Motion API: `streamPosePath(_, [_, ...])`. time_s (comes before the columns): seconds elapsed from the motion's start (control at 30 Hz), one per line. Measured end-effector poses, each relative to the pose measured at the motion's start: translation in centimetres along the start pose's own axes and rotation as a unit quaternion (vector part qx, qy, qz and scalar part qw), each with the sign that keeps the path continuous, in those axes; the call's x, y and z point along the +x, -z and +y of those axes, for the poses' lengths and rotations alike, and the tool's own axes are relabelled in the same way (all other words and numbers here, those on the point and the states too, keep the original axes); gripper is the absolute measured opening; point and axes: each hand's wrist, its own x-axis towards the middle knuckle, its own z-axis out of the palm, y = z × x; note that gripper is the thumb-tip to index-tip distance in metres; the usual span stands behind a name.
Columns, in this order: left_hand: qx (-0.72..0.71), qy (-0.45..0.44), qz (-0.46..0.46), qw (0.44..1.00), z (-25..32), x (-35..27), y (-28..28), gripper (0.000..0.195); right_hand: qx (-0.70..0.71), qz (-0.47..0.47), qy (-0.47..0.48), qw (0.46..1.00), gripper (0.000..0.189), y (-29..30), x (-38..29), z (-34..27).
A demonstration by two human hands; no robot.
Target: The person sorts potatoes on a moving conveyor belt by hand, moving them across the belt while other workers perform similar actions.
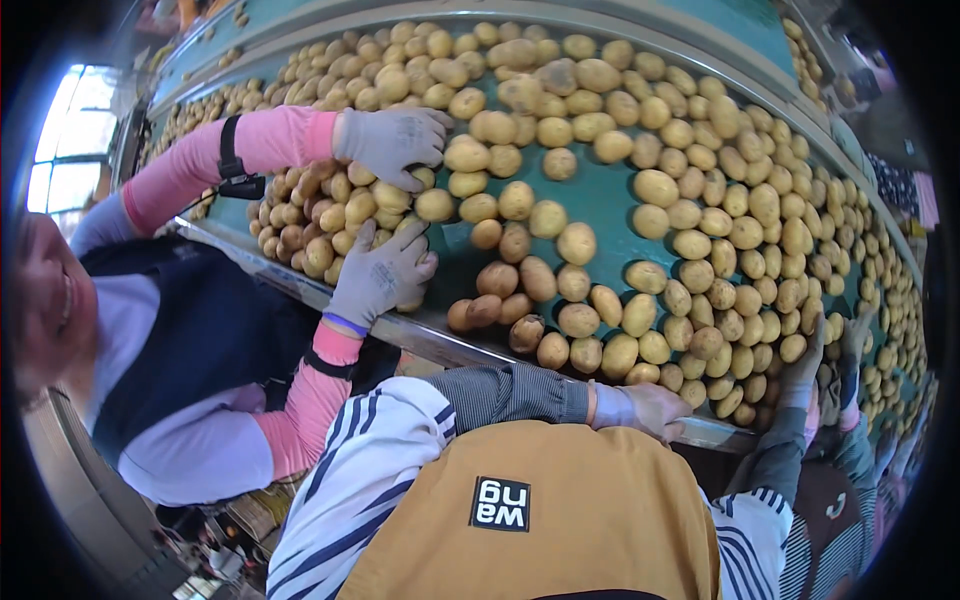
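Note:
Many potatoes [705, 343] lie on a green conveyor belt [600, 199] before me. My left hand [651, 409], in a thin pale glove, is at the metal side rail [712, 435], close beside the nearest potatoes. It is blurred, and whether its fingers grip the rail cannot be made out. Farther right, my right hand [804, 369] reaches over the rail in a greyish glove. Seen edge-on, its fingers extend along the right side of the potato pile; part of the palm is hidden.
At left a co-worker's two gloved hands [394, 146] gather potatoes against a heap [300, 225]. Another worker's gloved hand [855, 337] is just right of mine. A second belt [720, 22] runs beyond the far rail [637, 30].

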Motion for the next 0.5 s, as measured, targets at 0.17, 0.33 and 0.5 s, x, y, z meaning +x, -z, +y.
streamPosePath(0.17, [0.119,0.005,0.031,0.992,-1.6,-1.1,-1.3,0.047,-0.116,-0.141,0.090,0.979,0.065,-8.5,-1.3,3.7])
streamPosePath(0.33, [0.146,0.032,0.112,0.982,-5.0,-6.2,1.1,0.050,-0.205,-0.192,0.156,0.947,0.050,-18.2,-2.1,8.8])
streamPosePath(0.5, [0.200,-0.046,0.275,0.939,-9.8,-10.8,3.1,0.033,-0.134,-0.178,0.094,0.970,0.051,-23.0,-2.8,12.5])
